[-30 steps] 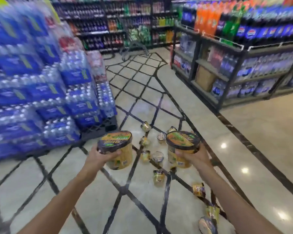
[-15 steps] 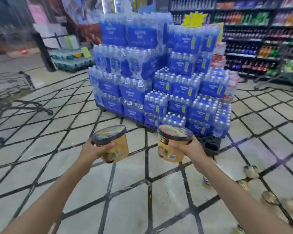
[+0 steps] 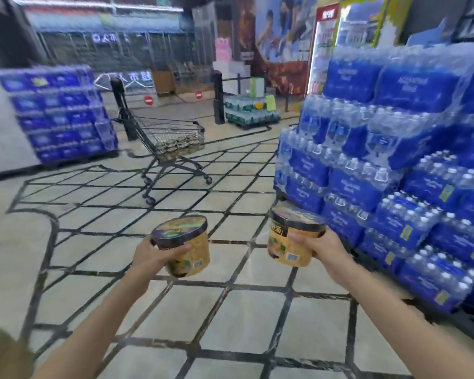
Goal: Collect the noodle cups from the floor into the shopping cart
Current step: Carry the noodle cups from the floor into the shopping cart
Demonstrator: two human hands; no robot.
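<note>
Both hands (image 3: 159, 257) fwd, each gripping 1 noodle cup (image 3: 185, 247)

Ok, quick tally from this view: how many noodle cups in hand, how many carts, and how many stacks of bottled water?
Noodle cups in hand: 2, one in the left hand, one in the right hand
Shopping cart: 1; the cups inside are too blurred to count
Bottled water stacks: 3
Total: 6
</note>
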